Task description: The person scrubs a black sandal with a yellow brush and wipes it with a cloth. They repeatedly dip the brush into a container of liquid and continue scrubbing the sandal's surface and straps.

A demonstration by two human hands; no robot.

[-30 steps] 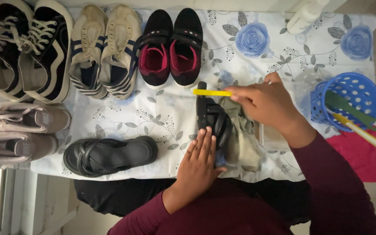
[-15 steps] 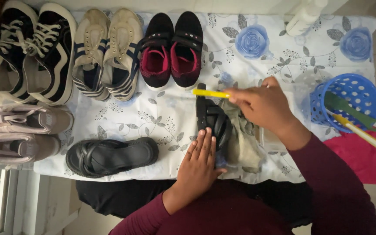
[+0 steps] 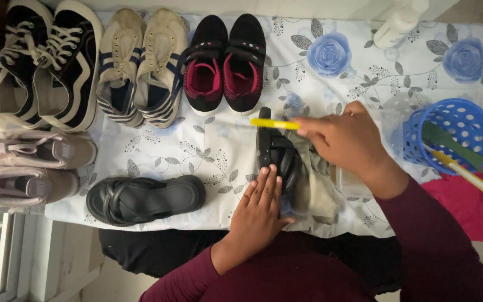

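My left hand (image 3: 259,210) presses flat on the heel end of a black sandal (image 3: 278,154) that lies on a grey cloth (image 3: 317,187) over the flowered sheet (image 3: 225,151). My right hand (image 3: 345,140) grips a yellow brush handle (image 3: 275,124) and holds it across the sandal's toe end. The matching black sandal (image 3: 143,198) lies on its own at the near left.
Along the far edge stand black-and-white sneakers (image 3: 46,61), beige striped shoes (image 3: 141,61) and black shoes with pink lining (image 3: 225,59). Pale pink shoes (image 3: 29,168) sit at the left. A blue perforated basket (image 3: 448,134) with brushes and a pink cloth (image 3: 465,204) are at the right; a white bottle (image 3: 398,19) stands far right.
The brush in my right hand has shifted slightly along the sandal's toe. My left hand stays pressed on the sandal.
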